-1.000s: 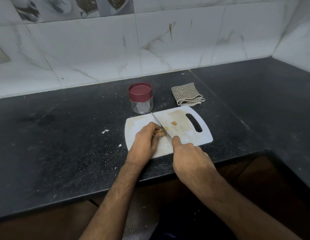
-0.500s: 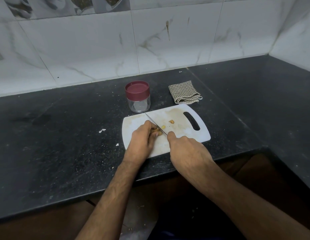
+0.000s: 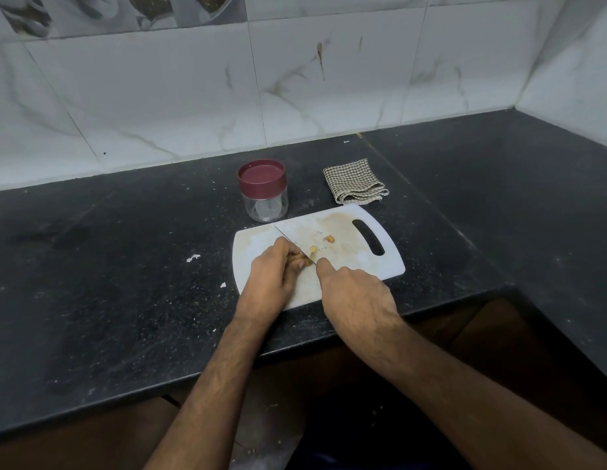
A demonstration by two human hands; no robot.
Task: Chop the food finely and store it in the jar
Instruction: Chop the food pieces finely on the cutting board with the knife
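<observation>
left hand [image 3: 273, 273]: fingers curled, pinning food piece [image 3: 303, 258] on cutting board [image 3: 356, 262]
right hand [image 3: 354, 295]: gripping knife [image 3: 291, 241] — blade just right of left fingertips, pointing away-left
jar [image 3: 264, 191]: lidded, behind board

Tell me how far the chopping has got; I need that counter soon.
Done: a few cut bits lie loose on the cutting board. In hand: the left hand holds the food piece while the right hand works the knife against it. Left: finer chopping, and the jar is lidded and looks empty.
</observation>
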